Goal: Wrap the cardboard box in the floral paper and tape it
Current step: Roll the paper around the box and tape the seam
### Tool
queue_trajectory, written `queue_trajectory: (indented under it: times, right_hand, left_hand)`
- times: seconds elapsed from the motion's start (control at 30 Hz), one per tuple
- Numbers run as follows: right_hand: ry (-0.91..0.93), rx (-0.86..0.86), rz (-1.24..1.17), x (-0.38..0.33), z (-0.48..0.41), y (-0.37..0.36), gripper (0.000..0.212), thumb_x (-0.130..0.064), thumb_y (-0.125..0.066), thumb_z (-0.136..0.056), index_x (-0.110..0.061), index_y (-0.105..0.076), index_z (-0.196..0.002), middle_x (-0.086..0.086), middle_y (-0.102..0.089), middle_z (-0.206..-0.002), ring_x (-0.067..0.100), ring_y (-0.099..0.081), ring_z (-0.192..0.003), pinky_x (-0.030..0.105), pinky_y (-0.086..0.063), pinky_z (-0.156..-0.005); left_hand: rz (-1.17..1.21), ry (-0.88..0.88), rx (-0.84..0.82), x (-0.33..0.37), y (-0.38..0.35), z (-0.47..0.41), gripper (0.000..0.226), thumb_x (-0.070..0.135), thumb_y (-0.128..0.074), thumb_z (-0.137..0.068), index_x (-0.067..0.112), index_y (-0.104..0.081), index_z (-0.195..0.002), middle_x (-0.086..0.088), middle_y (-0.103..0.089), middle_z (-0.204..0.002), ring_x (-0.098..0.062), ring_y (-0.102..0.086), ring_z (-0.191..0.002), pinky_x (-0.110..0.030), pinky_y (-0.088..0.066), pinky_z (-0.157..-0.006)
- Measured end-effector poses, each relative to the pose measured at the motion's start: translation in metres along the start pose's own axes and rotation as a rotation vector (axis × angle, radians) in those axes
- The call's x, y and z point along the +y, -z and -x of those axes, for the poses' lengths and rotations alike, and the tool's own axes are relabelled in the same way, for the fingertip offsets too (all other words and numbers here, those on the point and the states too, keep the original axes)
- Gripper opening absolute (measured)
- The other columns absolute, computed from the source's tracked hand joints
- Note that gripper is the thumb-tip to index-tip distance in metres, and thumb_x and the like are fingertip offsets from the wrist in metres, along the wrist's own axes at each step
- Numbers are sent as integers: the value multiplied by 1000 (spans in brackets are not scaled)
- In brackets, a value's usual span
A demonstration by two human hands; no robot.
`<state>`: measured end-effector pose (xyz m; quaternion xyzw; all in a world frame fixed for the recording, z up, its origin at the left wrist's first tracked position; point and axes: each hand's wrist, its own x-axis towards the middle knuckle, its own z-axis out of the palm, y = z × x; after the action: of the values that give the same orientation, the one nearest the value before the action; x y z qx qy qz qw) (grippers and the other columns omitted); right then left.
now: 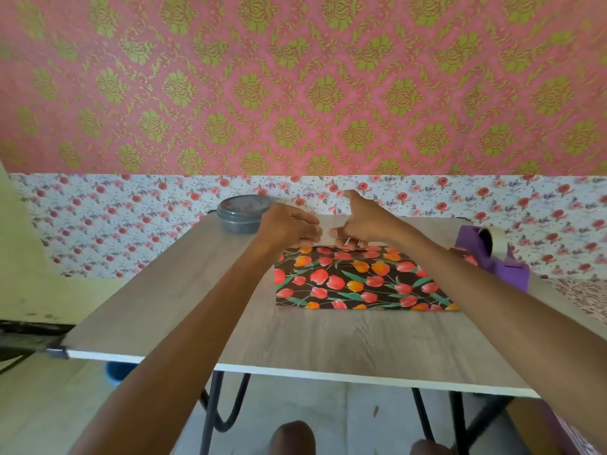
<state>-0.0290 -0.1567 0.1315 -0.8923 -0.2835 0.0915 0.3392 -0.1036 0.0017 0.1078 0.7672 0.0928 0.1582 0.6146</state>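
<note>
At a wooden table [328, 339], we see the floral paper [354, 284] lying print-up, a little right of centre, its near edge square to us. We judge it light, thin and limp. It should crease readily, tear if tugged and slide on the smooth top, so it is best taken by an edge or corner with both hands and drawn taut.

Both arms reach to the sheet's far edge. The left hand [289, 224] has its fingers curled and seems to pinch a pale panel [325, 228]. The right hand [364, 218] lifts one finger and curls the rest down at the paper's edge. We cannot tell whether it grips anything.

A purple tape dispenser [492, 254] stands just beside the paper on the right, and a grey tub [241, 215] sits at the far left, behind the left hand.

We cannot make out the cardboard box. The pale panel may be the box or the paper's plain back, since the hands cover most of it and the frame is soft there. The right forearm hides the paper's right corner.
</note>
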Motion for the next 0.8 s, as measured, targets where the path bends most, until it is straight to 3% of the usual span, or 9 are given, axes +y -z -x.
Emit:
queue_trajectory:
  times: [0.13,0.3,0.4,0.5,0.63,0.7,0.8]
  right_hand:
    - [-31,-135,-20,0,-16,3,88,-20,-67,-95,-20,-5,-157,3,-73,-76,15,-58,-55,26,-45,-51]
    - [-83,-158,-77,7,-29,12,72,-23,-63,-97,-15,-19,-154,3,-60,-73,13,-44,-56,24,-35,-48]
    - [-117,-183,-161,15,-33,12,69,-20,-65,-96,-13,-24,-151,2,-59,-69,13,-43,-53,25,-34,-49]
    - [-108,-194,-176,20,-33,6,66,-16,-63,-97,-13,-25,-151,4,-59,-71,12,-43,-53,25,-34,-52]
    - [-65,-173,-245,25,-31,5,62,-15,-61,-98,-14,-27,-150,5,-58,-71,11,-42,-53,26,-34,-54]
    - [-50,-177,-252,25,-30,6,62,-14,-60,-98,-14,-27,-150,5,-57,-71,12,-42,-54,26,-34,-54]
    - [-43,-161,-304,25,-33,9,59,-7,-57,-99,-14,-28,-150,6,-56,-73,14,-42,-58,26,-34,-54]
  left_hand:
    - [105,121,-5,-2,3,-6,24,-8,-75,-77,-7,-66,-100,-22,-73,-91,-22,-74,-72,-23,-58,-59]
    - [67,145,12,5,-6,-20,40,-6,-74,-80,-2,-57,-117,-23,-72,-96,-21,-73,-66,-24,-57,-54]
    - [-261,2,95,2,-12,-25,46,12,-73,-86,9,-48,-124,-8,-69,-93,-21,-74,-68,-36,-62,-72]
    - [-750,-173,203,2,-11,-21,28,25,-63,-91,9,-63,-114,-5,-73,-98,-21,-72,-78,-38,-58,-80]
    - [-592,-104,105,-6,-4,-19,19,19,-60,-93,5,-74,-89,-5,-75,-88,-15,-69,-74,-27,-55,-72]
    - [-543,-82,83,-11,0,-18,16,11,-59,-92,7,-72,-84,-5,-74,-94,-15,-67,-82,-28,-53,-78]
    - [-602,-72,-37,-16,4,-12,21,22,-62,-93,4,-71,-100,-4,-68,-102,-13,-60,-89,-32,-50,-89]
